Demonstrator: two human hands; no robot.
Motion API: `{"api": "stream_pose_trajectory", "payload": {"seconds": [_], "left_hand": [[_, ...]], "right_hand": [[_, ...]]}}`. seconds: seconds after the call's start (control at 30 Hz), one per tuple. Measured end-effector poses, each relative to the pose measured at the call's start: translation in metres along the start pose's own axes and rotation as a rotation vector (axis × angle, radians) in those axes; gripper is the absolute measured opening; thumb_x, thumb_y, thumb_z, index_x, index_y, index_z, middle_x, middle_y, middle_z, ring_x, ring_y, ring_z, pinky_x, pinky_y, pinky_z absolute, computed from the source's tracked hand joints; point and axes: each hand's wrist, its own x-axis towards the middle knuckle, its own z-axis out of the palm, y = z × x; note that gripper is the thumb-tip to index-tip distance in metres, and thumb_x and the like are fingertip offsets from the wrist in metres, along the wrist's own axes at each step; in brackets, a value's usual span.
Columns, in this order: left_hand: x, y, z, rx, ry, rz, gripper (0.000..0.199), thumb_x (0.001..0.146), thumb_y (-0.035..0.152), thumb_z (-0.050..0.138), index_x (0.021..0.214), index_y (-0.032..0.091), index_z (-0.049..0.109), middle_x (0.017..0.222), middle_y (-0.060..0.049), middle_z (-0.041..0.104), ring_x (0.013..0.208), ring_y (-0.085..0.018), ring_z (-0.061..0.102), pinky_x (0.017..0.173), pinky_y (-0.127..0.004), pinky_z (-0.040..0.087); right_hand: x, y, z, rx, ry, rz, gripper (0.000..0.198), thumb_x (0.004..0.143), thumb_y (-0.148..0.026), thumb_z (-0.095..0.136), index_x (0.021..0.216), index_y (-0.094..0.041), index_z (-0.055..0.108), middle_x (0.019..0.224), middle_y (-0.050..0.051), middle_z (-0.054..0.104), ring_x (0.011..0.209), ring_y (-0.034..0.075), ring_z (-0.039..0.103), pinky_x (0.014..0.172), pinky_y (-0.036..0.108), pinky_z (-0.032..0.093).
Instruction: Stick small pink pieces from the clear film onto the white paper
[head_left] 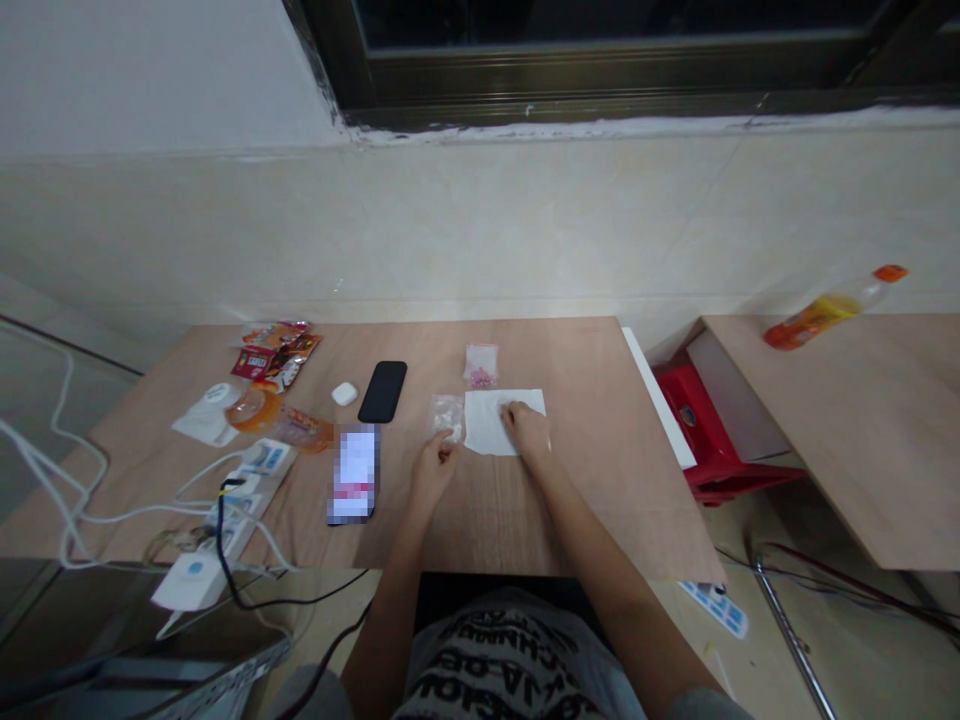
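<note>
My left hand [433, 468] has its fingers curled at the lower edge of a small clear plastic bag [448, 408], which lies flat on the table. Over the right part of a white sheet of paper [486, 425] rests my right hand [529, 430]. Its fingers are bent and pressed together; whatever they pinch is too small or hidden to name. Just beyond the paper lies a second small clear bag [481, 362] with tiny pink pieces in its lower part.
Left of my hands lie a black phone [383, 391], a lit phone [355, 475], a white case [344, 393], an orange-capped bottle [281, 420], snack wrappers [277, 355] and a power strip [229, 525] with cables. Another bottle [832, 308] lies on the right table [885, 420], near a red stool [697, 430].
</note>
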Motion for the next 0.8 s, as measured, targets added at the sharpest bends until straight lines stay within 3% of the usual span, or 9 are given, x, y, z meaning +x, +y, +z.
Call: {"api": "stream_pose_trajectory", "payload": {"seconds": [0.07, 0.13, 0.23, 0.33, 0.57, 0.7, 0.8], "left_hand": [[0.002, 0.004, -0.002, 0.061, 0.003, 0.026, 0.035, 0.08, 0.034, 0.059, 0.109, 0.017, 0.067, 0.065, 0.0, 0.063, 0.06, -0.017, 0.06, 0.063, -0.03, 0.048], [0.007, 0.009, -0.002, 0.159, 0.077, 0.117, 0.033, 0.083, 0.033, 0.055, 0.109, 0.017, 0.067, 0.07, -0.003, 0.064, 0.067, -0.02, 0.061, 0.069, -0.033, 0.049], [0.02, 0.016, 0.001, 0.318, 0.222, 0.283, 0.035, 0.086, 0.031, 0.052, 0.115, 0.016, 0.065, 0.107, -0.013, 0.065, 0.103, -0.028, 0.059, 0.094, -0.045, 0.045], [0.035, 0.019, 0.01, 0.419, 0.239, 0.352, 0.038, 0.088, 0.031, 0.05, 0.121, 0.018, 0.063, 0.128, -0.016, 0.055, 0.122, -0.032, 0.048, 0.105, -0.05, 0.036], [0.048, 0.002, 0.033, 0.549, 0.142, 0.336, 0.045, 0.091, 0.034, 0.045, 0.133, 0.019, 0.055, 0.138, -0.018, 0.05, 0.124, -0.035, 0.045, 0.102, -0.053, 0.038], [0.047, -0.007, 0.037, 0.545, 0.153, 0.332, 0.046, 0.093, 0.037, 0.042, 0.134, 0.021, 0.055, 0.14, -0.016, 0.051, 0.124, -0.034, 0.046, 0.103, -0.053, 0.036], [0.048, -0.01, 0.037, 0.488, 0.171, 0.326, 0.047, 0.092, 0.037, 0.042, 0.133, 0.016, 0.053, 0.137, -0.018, 0.053, 0.124, -0.034, 0.047, 0.104, -0.052, 0.035]], "right_hand": [[0.0, 0.0, 0.001, -0.002, -0.006, -0.004, 0.038, 0.102, -0.036, 0.033, 0.099, -0.017, 0.066, 0.104, 0.012, 0.069, 0.084, 0.018, 0.066, 0.068, 0.026, 0.041], [0.0, 0.0, 0.001, -0.012, 0.0, -0.01, 0.037, 0.102, -0.036, 0.032, 0.101, -0.017, 0.065, 0.106, 0.012, 0.068, 0.084, 0.018, 0.066, 0.068, 0.026, 0.041], [0.0, -0.001, 0.003, -0.038, 0.018, -0.014, 0.037, 0.102, -0.037, 0.031, 0.105, -0.018, 0.063, 0.106, 0.012, 0.066, 0.083, 0.018, 0.066, 0.066, 0.026, 0.04], [-0.001, -0.001, 0.004, -0.055, 0.044, -0.012, 0.037, 0.102, -0.038, 0.03, 0.107, -0.018, 0.061, 0.106, 0.011, 0.066, 0.082, 0.018, 0.066, 0.064, 0.025, 0.04], [0.0, -0.001, 0.003, -0.066, 0.042, 0.004, 0.037, 0.102, -0.038, 0.029, 0.108, -0.019, 0.061, 0.111, 0.01, 0.062, 0.082, 0.016, 0.065, 0.065, 0.025, 0.039], [-0.001, -0.001, 0.003, -0.054, 0.047, 0.019, 0.038, 0.102, -0.039, 0.03, 0.108, -0.019, 0.061, 0.113, 0.009, 0.06, 0.081, 0.015, 0.064, 0.064, 0.025, 0.038], [-0.002, -0.001, 0.002, -0.025, 0.079, 0.03, 0.038, 0.102, -0.041, 0.031, 0.11, -0.02, 0.061, 0.113, 0.009, 0.059, 0.081, 0.015, 0.062, 0.062, 0.025, 0.036]]}}
